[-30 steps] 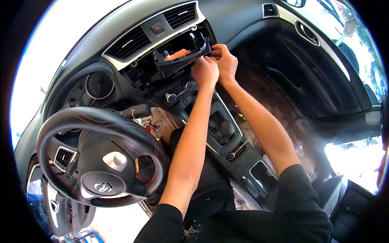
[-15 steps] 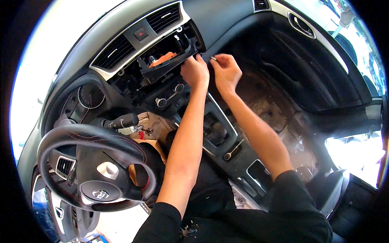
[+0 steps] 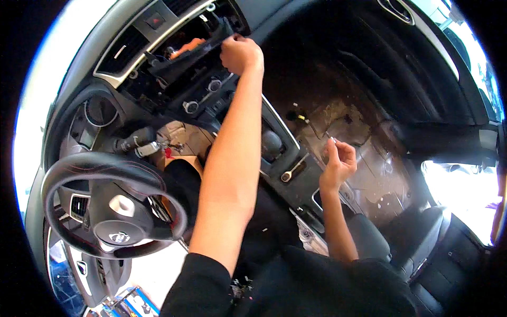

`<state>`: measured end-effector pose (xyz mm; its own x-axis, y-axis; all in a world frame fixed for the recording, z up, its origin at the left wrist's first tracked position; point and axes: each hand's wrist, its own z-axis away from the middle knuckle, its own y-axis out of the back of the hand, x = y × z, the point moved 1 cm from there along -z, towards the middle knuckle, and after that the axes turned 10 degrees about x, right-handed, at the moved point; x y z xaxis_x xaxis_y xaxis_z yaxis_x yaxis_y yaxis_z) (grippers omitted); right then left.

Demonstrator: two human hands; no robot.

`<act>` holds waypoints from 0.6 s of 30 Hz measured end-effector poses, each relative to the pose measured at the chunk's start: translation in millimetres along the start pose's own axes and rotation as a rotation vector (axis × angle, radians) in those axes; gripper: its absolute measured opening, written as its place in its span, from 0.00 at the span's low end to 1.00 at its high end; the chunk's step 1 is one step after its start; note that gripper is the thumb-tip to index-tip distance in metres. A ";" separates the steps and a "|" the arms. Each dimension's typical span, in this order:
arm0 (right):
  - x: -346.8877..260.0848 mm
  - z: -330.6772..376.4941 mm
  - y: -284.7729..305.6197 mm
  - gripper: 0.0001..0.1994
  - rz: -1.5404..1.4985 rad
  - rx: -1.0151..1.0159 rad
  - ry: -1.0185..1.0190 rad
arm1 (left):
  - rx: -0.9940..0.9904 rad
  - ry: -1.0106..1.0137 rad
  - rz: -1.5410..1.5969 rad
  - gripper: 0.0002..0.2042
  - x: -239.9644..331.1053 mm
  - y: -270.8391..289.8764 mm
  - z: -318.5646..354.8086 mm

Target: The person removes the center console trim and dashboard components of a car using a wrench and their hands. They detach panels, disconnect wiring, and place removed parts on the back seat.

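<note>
My left hand [image 3: 243,54] is closed at the right end of a black plastic bracket [image 3: 182,66] in the opened centre dashboard. Its fingertips are turned away, so whatever they grip there is hidden. An orange piece [image 3: 188,48] shows inside the opening, behind the bracket. My right hand [image 3: 338,166] is raised over the passenger side of the centre console, thumb and forefinger pinched together. A tiny pale piece [image 3: 331,140] shows at those fingertips, too small to name.
Below the opening are two round control knobs [image 3: 214,85]. The gear lever [image 3: 271,143] stands on the console between my arms. At left is the steering wheel [image 3: 113,206] with its stalk [image 3: 134,139]. Small loose parts [image 3: 302,117] show at the passenger footwell, by the console.
My right hand has come away from the dashboard, back and to the right, still pinched. My left hand stays at the bracket's right end. The whole view has shifted.
</note>
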<state>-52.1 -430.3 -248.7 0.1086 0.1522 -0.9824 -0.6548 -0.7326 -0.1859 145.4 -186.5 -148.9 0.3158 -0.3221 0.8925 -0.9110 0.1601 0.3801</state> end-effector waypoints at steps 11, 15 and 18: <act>34.2 -37.7 9.5 0.06 -0.048 0.089 0.126 | -0.540 0.931 1.461 0.19 -47.1 28.5 39.5; 35.1 -37.5 7.9 0.06 0.061 0.089 0.091 | -0.787 1.303 1.998 0.17 -46.9 130.1 87.7; 37.5 -36.2 6.6 0.06 0.035 0.073 0.098 | -0.779 1.421 2.133 0.10 -45.9 187.8 120.9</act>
<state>-25.3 -453.4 -287.4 0.1546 0.0592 -0.9862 -0.7118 -0.6856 -0.1528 -72.3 -254.5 -147.8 -0.1104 0.8774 -0.4670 -0.0531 -0.4744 -0.8787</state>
